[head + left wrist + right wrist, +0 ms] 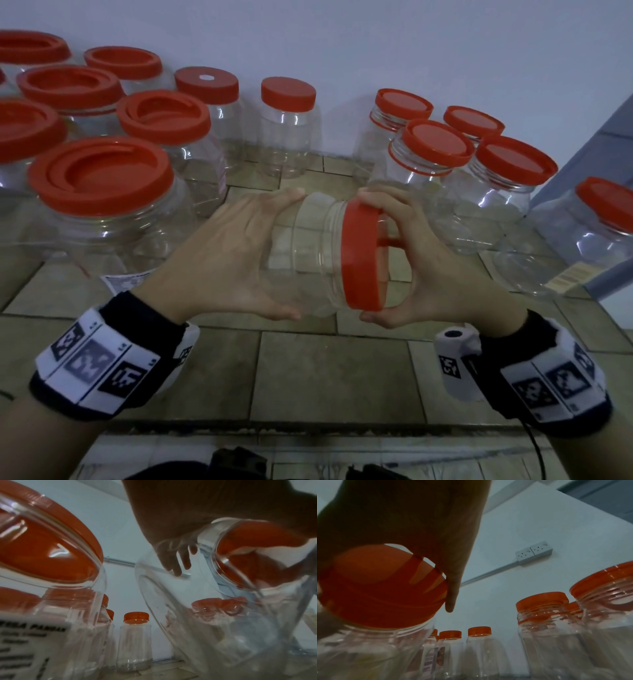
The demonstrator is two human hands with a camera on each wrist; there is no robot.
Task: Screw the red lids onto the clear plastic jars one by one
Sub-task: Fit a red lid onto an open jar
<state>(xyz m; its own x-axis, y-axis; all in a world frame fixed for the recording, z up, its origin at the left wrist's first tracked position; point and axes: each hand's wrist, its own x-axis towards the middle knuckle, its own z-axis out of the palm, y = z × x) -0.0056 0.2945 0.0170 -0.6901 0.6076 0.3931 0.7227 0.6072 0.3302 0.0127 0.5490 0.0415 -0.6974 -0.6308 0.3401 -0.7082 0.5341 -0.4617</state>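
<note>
A clear plastic jar lies on its side in the air between my hands, mouth to the right. My left hand grips its base end, fingers over the top and thumb underneath. A red lid sits on the jar's mouth, and my right hand pinches its rim between fingers above and thumb below. In the right wrist view the red lid fills the left under my fingers. The left wrist view looks through the jar at the lid.
Large lidded jars crowd the left of the tiled counter. Two slim lidded jars stand at the wall. More jars with red lids cluster at the right. A wall socket shows above.
</note>
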